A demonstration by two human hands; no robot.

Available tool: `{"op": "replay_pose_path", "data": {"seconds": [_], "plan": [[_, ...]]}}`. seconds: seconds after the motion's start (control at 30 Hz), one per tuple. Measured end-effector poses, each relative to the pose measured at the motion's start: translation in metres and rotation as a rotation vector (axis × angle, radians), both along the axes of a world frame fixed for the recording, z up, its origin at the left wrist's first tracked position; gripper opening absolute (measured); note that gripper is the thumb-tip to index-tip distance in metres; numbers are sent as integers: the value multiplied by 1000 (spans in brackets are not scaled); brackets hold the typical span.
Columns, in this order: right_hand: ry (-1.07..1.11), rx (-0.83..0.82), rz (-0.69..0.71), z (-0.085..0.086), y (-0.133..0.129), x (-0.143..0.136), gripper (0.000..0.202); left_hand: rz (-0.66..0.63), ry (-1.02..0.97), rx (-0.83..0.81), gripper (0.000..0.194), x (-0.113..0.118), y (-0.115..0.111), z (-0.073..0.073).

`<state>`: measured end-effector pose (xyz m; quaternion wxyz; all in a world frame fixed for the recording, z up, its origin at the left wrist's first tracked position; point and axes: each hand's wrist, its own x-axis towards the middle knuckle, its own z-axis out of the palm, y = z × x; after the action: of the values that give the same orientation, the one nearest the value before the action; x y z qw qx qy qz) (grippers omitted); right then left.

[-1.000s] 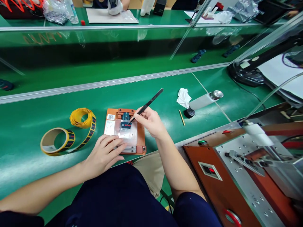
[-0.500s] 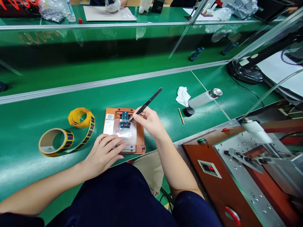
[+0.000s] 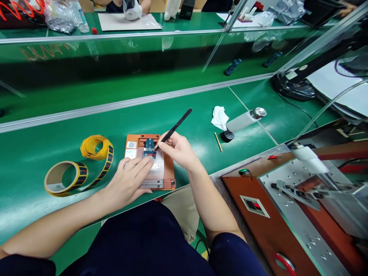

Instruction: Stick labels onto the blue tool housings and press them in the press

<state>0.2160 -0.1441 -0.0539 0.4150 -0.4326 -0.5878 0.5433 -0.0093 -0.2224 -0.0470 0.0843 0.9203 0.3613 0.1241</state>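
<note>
My right hand (image 3: 178, 149) grips black tweezers (image 3: 179, 122), whose tips point down at a dark label with red lettering (image 3: 150, 154). The label lies at a clear plate (image 3: 156, 170) on an orange fixture (image 3: 169, 165). A dark blue-green part (image 3: 149, 143) sits in the fixture just beyond the label. My left hand (image 3: 126, 178) lies flat over the left side of the plate, fingers stretched, fingertips by the label's lower edge. Left of the fixture stand a roll of labels (image 3: 53, 178) and a coil of yellow strip (image 3: 91, 147), joined by one band.
Right of the fixture are a white cloth (image 3: 220, 117), a brass-coloured rod (image 3: 218, 142) and a white bottle (image 3: 241, 122) beside a black cap (image 3: 227, 135). A machine (image 3: 258, 230) stands at the lower right. Behind the clear barrier, a person's hands show.
My left hand has moved up and right across the plate, its fingertips now reaching the label. The tweezers have shifted slightly down and left with my right hand. The whole view has shifted a little.
</note>
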Motion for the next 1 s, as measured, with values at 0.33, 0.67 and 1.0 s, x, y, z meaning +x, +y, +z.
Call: {"op": "replay_pose_path", "data": {"seconds": [0.33,0.67,1.0], "plan": [[157,60,-463,-3,-1,38,27,165,-182,-87,90,1,19,-5],[-821,358,-575,-69,-32,73,35,-211,-549,464,41,-14,-32,-20],[-1037,270,-683,-77,-39,81,45,-444,-217,-36,49,-55,-66,-41]]}}
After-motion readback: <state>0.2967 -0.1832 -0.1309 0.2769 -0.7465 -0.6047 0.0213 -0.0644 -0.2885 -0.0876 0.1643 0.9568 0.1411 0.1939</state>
